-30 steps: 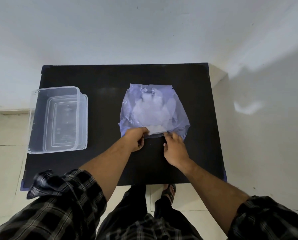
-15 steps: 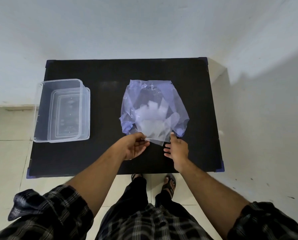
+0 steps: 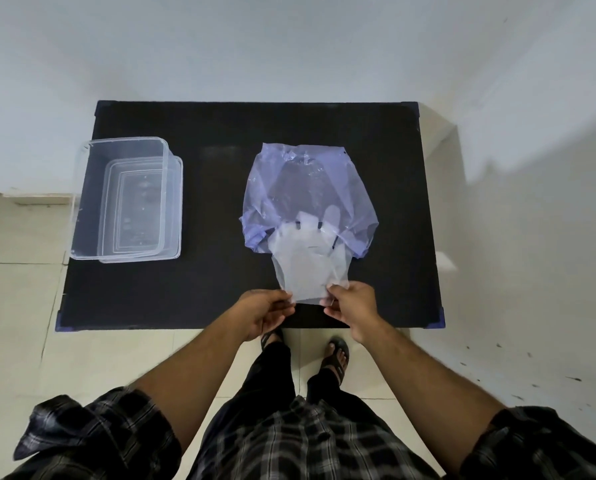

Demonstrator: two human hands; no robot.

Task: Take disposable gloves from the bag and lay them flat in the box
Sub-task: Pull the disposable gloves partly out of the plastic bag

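Extraction step: left hand (image 3: 267, 311) and right hand (image 3: 350, 306) each pinched the cuff of the glove (image 3: 307, 265), fingers half inside the bag (image 3: 308, 199). Next, probably: pull clear, carry left to the box (image 3: 127, 199).

Rolled dark plaid shirt sleeves (image 3: 95, 441), black trousers (image 3: 272, 375), dark sandals (image 3: 338, 356).

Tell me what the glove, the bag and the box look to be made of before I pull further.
Glove: thin, cloudy, see-through plastic film, limp and creased between the left hand and right hand.
Bag: softer bluish film, wrinkled and glossy; the dark table shows through.
Box: clear rigid plastic, likely moulded, with straight walls and bright rim highlights.
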